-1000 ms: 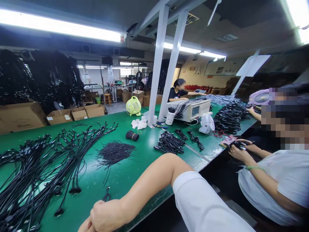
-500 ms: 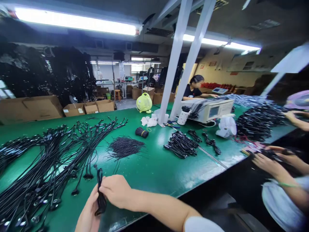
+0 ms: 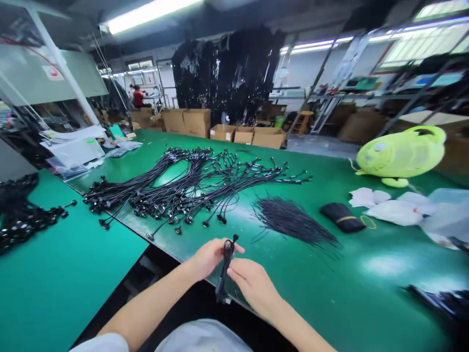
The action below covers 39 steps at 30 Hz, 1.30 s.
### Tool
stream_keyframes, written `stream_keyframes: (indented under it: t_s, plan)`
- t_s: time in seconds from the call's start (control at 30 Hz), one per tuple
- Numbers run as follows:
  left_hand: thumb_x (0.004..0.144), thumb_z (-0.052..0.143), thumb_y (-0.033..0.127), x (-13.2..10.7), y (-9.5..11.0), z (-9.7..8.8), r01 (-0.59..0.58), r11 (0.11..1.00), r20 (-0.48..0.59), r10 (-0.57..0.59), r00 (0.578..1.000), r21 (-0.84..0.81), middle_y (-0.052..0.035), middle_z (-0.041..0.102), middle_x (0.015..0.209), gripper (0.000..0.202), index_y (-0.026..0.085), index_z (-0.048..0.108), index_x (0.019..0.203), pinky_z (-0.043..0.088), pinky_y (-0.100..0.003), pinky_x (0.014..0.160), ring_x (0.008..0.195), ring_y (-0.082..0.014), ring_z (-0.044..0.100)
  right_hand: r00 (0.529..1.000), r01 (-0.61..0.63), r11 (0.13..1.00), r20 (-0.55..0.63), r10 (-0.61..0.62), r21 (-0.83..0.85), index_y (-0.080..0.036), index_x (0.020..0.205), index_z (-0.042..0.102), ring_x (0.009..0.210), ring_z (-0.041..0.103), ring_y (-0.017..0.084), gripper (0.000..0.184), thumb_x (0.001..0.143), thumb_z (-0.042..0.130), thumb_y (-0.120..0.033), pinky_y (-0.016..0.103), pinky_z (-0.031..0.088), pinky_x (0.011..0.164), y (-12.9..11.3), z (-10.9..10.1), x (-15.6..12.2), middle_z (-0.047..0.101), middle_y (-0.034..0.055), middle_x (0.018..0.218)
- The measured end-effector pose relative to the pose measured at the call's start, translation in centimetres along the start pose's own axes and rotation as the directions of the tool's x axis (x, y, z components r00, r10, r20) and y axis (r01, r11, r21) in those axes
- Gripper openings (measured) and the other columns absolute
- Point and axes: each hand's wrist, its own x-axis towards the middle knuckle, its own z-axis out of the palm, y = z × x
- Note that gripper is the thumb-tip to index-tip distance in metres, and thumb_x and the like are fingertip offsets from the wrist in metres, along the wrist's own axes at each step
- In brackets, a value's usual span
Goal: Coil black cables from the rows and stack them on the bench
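With left hand (image 3: 208, 256) and right hand (image 3: 255, 287) both closed, pinching 1 black cable (image 3: 224, 266), folded into a short upright hank just above the near edge of the green surface (image 3: 330, 298). Wrapping the upper part with the left, just below the plug end poking out at the top. Pressing on the middle with the right from the other side. Lower loops hanging past the edge.

Looks like gathering and squaring the folds of a single cable, with nothing visible binding it yet. Calls next for a steady pinch with 1 hand, so the folds do not spring apart while the other comes free.

Just beyond, lying on the surface: a wide spread of loose cables (image 3: 190, 186), round ends toward the near side. To its right, near the hands, a heap of thin black strands (image 3: 293, 222), probably ties. Then a tight black bundle (image 3: 341, 217) with a yellow band, white cloths (image 3: 388, 208) and a yellow-green fan (image 3: 403, 154). Further back, cardboard boxes (image 3: 234, 133). At left, well apart, a 2nd surface (image 3: 73, 283) carrying a dark cable pile (image 3: 18, 215).
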Motion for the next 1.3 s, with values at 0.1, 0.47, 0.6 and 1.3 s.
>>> stream_keyframes:
  t_s: [0.1,0.47,0.6,1.3]
  plan:
    - [0.091,0.039,0.055,-1.2,0.6,0.0,-0.063,0.997,0.045,0.061,0.997,0.047,-0.0116,0.063,0.091,0.059,0.013,0.07,0.063,0.046,-0.034,0.088,0.086,-0.0204,0.059,0.992,-0.122,0.99,0.042,0.119,0.076,-0.017,0.06,0.048,0.059,0.049,0.012,0.039,0.095,0.039,-0.031,0.024,0.033,0.058,0.3,0.1,0.3,0.054,-0.0006,0.06]
    - [0.091,0.052,0.042,-1.6,-3.9,1.8,-0.041,0.978,-0.203,0.084,0.976,0.207,-0.012,0.058,0.132,0.038,0.015,0.065,0.115,0.03,-0.035,0.113,0.128,-0.0223,0.048,0.923,-0.258,0.888,-0.175,0.343,0.379,-0.018,0.067,0.048,0.059,0.044,0.011,0.037,0.094,0.039,-0.042,0.024,0.035,0.058,0.5,2.4,0.3,0.05,0.0005,0.063]
    - [0.092,0.05,0.042,-1.8,-4.2,2.3,-0.057,0.988,-0.226,0.09,0.97,0.147,-0.0118,0.063,0.125,0.038,0.016,0.064,0.116,0.038,-0.034,0.107,0.119,-0.0219,0.056,0.871,-0.414,0.297,0.28,0.402,0.861,-0.022,0.061,0.035,0.041,0.012,0.007,0.044,0.087,0.043,-0.057,0.021,0.017,0.039,0.8,3.2,0.0,0.016,-0.0094,0.049]
    - [0.073,0.075,0.049,-1.2,-2.5,4.3,0.446,0.833,0.16,-0.417,0.895,-0.328,0.0006,0.056,0.063,0.043,0.01,0.062,0.086,0.051,-0.025,0.061,0.054,-0.0084,0.053,0.817,-0.19,0.716,-0.296,0.495,0.672,-0.018,0.088,0.053,0.055,0.055,0.011,0.021,0.087,0.054,-0.039,0.022,0.045,0.057,3.5,-0.5,2.0,0.057,-0.0042,0.06]
